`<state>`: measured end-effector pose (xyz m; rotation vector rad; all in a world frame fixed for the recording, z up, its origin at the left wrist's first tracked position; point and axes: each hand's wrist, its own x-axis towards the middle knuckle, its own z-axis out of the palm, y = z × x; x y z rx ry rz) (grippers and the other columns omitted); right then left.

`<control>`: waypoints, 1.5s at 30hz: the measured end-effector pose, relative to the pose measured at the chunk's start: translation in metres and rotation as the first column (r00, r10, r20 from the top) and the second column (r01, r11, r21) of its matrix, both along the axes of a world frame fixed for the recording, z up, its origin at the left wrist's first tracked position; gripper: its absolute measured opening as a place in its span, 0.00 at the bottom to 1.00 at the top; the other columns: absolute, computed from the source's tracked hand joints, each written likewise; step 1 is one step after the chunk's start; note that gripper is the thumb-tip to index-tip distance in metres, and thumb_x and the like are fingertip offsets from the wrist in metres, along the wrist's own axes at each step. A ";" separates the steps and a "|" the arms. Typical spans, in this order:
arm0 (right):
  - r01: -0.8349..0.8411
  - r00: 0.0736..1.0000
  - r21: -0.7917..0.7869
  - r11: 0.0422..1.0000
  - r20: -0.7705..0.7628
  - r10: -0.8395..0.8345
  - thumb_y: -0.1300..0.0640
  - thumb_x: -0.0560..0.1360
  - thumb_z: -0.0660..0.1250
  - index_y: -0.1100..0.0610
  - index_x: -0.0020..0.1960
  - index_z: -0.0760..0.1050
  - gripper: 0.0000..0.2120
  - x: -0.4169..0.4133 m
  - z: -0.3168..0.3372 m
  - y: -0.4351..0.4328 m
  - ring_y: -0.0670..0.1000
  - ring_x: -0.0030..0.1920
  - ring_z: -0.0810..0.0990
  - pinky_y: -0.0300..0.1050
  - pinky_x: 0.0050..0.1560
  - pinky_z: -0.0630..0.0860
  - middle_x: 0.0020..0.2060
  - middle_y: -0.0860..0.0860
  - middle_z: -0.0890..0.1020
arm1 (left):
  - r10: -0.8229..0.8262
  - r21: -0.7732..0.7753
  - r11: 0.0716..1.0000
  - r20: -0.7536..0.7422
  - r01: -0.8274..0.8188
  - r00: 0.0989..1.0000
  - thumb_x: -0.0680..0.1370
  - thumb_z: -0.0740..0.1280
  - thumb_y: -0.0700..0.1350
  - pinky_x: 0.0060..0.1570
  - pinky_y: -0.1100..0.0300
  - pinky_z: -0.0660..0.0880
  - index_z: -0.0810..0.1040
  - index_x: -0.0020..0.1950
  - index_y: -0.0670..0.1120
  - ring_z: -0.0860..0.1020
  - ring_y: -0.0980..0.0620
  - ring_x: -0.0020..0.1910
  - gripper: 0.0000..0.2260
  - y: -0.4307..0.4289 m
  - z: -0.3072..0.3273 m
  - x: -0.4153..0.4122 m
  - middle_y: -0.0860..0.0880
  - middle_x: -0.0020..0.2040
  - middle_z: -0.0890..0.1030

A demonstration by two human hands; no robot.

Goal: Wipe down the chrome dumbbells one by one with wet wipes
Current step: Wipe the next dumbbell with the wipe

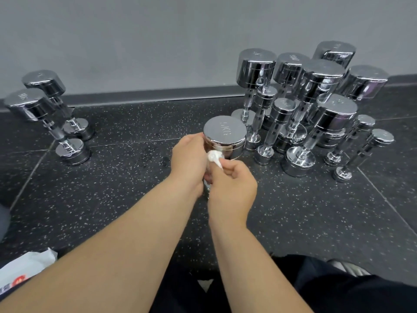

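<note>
A chrome dumbbell [225, 134] stands upright between a pair of dumbbells [45, 105] on the left and a cluster [316, 98] on the right. The left hand [188, 159] curls its fingers round the upper head. The right hand [232, 188] pinches a crumpled wet wipe [214, 158] against it.

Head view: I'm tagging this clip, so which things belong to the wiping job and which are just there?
Job: upright dumbbell, left hand gripping it; wipe pinched in right hand; dumbbell cluster; dumbbell pair; white packet, probably wipes.
Not job: speckled floor; grey wall; dark trousers.
</note>
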<state>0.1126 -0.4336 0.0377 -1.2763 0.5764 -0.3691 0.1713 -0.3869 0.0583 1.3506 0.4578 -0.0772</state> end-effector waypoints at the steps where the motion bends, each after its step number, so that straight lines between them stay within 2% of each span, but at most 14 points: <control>1: 0.029 1.000 0.043 0.999 -0.010 -0.029 0.65 0.73 0.73 0.55 0.41 0.79 0.06 0.002 -0.002 -0.001 0.45 0.33 0.83 0.34 0.35 0.76 0.34 0.50 0.84 | -0.003 -0.021 1.000 0.004 0.003 1.000 0.77 0.62 0.38 0.24 0.63 0.71 0.80 0.51 0.43 0.78 0.51 0.30 0.09 0.000 0.000 -0.001 0.45 0.40 0.83; 4: 0.096 0.995 0.160 0.982 -0.005 -0.097 0.67 0.73 0.73 0.59 0.42 0.79 0.05 0.007 -0.001 -0.009 0.43 0.31 0.82 0.32 0.32 0.74 0.35 0.52 0.83 | -0.017 -0.068 0.998 0.021 0.018 1.000 0.77 0.62 0.37 0.33 0.61 0.77 0.80 0.49 0.46 0.80 0.52 0.35 0.09 0.000 -0.001 -0.001 0.47 0.41 0.83; 8: 0.047 0.995 0.102 0.994 0.081 -0.055 0.67 0.72 0.74 0.59 0.41 0.80 0.06 0.007 0.008 -0.009 0.45 0.32 0.82 0.34 0.34 0.76 0.32 0.52 0.84 | -0.010 -0.097 0.995 0.009 0.011 1.000 0.77 0.61 0.37 0.28 0.63 0.76 0.80 0.50 0.43 0.80 0.53 0.30 0.09 0.001 0.001 -0.003 0.45 0.40 0.84; 13: 0.117 0.989 0.141 0.983 -0.101 -0.104 0.70 0.70 0.72 0.56 0.40 0.80 0.09 0.009 -0.011 -0.017 0.49 0.39 0.83 0.37 0.39 0.77 0.32 0.47 0.83 | -0.028 -0.100 0.995 -0.001 0.028 1.000 0.79 0.60 0.38 0.46 0.55 0.81 0.79 0.50 0.45 0.79 0.50 0.41 0.09 0.000 -0.002 -0.002 0.46 0.43 0.82; 17: 0.171 0.981 0.271 0.947 -0.133 -0.139 0.71 0.74 0.67 0.55 0.43 0.81 0.12 0.014 -0.001 -0.025 0.42 0.37 0.82 0.31 0.36 0.75 0.36 0.45 0.84 | -0.027 -0.098 0.995 -0.003 0.026 1.000 0.79 0.60 0.39 0.47 0.56 0.81 0.78 0.51 0.45 0.79 0.51 0.41 0.08 0.000 -0.003 -0.001 0.45 0.43 0.81; 20: 0.154 0.984 0.515 0.843 -0.160 -0.081 0.71 0.77 0.63 0.60 0.42 0.79 0.11 0.025 0.015 -0.030 0.44 0.37 0.80 0.37 0.48 0.80 0.37 0.47 0.82 | -0.016 -0.094 0.995 -0.003 0.016 1.000 0.79 0.60 0.39 0.45 0.58 0.81 0.77 0.47 0.47 0.77 0.51 0.40 0.07 -0.002 -0.001 -0.001 0.46 0.41 0.80; 24: 0.092 0.996 0.639 0.764 -0.053 -0.076 0.73 0.79 0.57 0.65 0.58 0.77 0.14 0.051 0.028 -0.056 0.53 0.53 0.81 0.47 0.65 0.75 0.56 0.58 0.81 | -0.018 -0.068 0.998 0.000 0.018 1.000 0.79 0.59 0.39 0.40 0.60 0.80 0.77 0.46 0.47 0.76 0.52 0.37 0.08 0.000 -0.001 -0.001 0.48 0.38 0.79; 27: 0.064 0.994 0.616 0.785 -0.113 0.008 0.73 0.80 0.58 0.64 0.45 0.73 0.09 0.047 0.031 -0.056 0.55 0.53 0.80 0.51 0.63 0.77 0.50 0.61 0.80 | 0.007 -0.078 0.997 -0.016 -0.008 1.000 0.79 0.59 0.39 0.38 0.61 0.80 0.77 0.45 0.47 0.75 0.52 0.33 0.08 0.000 -0.001 0.002 0.48 0.36 0.78; 31: 0.040 0.971 0.583 0.812 -0.213 0.106 0.76 0.77 0.60 0.63 0.40 0.73 0.11 0.022 0.019 -0.037 0.57 0.52 0.81 0.51 0.62 0.78 0.40 0.56 0.77 | -0.012 -0.063 0.998 -0.028 0.010 1.000 0.78 0.60 0.39 0.32 0.62 0.78 0.78 0.46 0.46 0.76 0.52 0.33 0.07 0.000 -0.001 0.002 0.48 0.38 0.80; 33: -0.020 0.967 0.592 0.806 -0.193 0.165 0.76 0.76 0.60 0.64 0.41 0.76 0.11 0.018 0.010 -0.028 0.56 0.48 0.81 0.47 0.53 0.80 0.42 0.58 0.79 | -0.045 0.041 0.998 -0.040 0.046 0.998 0.76 0.60 0.38 0.25 0.64 0.72 0.79 0.46 0.45 0.75 0.54 0.28 0.09 0.000 -0.001 0.000 0.48 0.38 0.80; 36: -0.088 0.952 0.504 0.859 -0.212 0.222 0.71 0.77 0.62 0.58 0.46 0.80 0.12 0.019 0.001 -0.021 0.48 0.38 0.79 0.35 0.36 0.75 0.38 0.52 0.83 | -0.165 0.176 0.965 -0.169 0.195 0.972 0.75 0.59 0.35 0.33 0.62 0.74 0.80 0.45 0.46 0.78 0.52 0.32 0.12 0.007 0.001 -0.006 0.47 0.39 0.82; 38: -0.117 0.941 0.402 0.908 -0.248 0.231 0.70 0.74 0.65 0.56 0.44 0.82 0.12 0.020 -0.003 -0.023 0.45 0.32 0.73 0.34 0.29 0.67 0.29 0.48 0.80 | -0.298 0.108 0.934 -0.295 0.342 0.908 0.74 0.60 0.33 0.40 0.58 0.77 0.79 0.45 0.45 0.79 0.52 0.36 0.11 0.009 0.004 -0.014 0.48 0.38 0.81; 40: -0.121 0.932 0.345 0.931 -0.284 0.227 0.69 0.71 0.67 0.57 0.47 0.83 0.10 0.020 -0.004 -0.026 0.46 0.31 0.71 0.35 0.27 0.66 0.30 0.49 0.79 | -0.346 0.029 0.927 -0.323 0.375 0.881 0.74 0.62 0.30 0.44 0.57 0.80 0.79 0.45 0.42 0.80 0.52 0.35 0.09 0.010 0.003 -0.016 0.46 0.36 0.81; 45: -0.016 0.948 0.430 0.903 -0.281 0.150 0.64 0.75 0.65 0.57 0.46 0.78 0.05 0.022 0.000 -0.033 0.47 0.45 0.79 0.38 0.40 0.72 0.46 0.52 0.82 | -0.126 -0.294 0.954 -0.193 0.065 0.973 0.79 0.58 0.27 0.39 0.60 0.81 0.77 0.48 0.37 0.81 0.50 0.38 0.10 0.012 -0.001 -0.004 0.43 0.40 0.82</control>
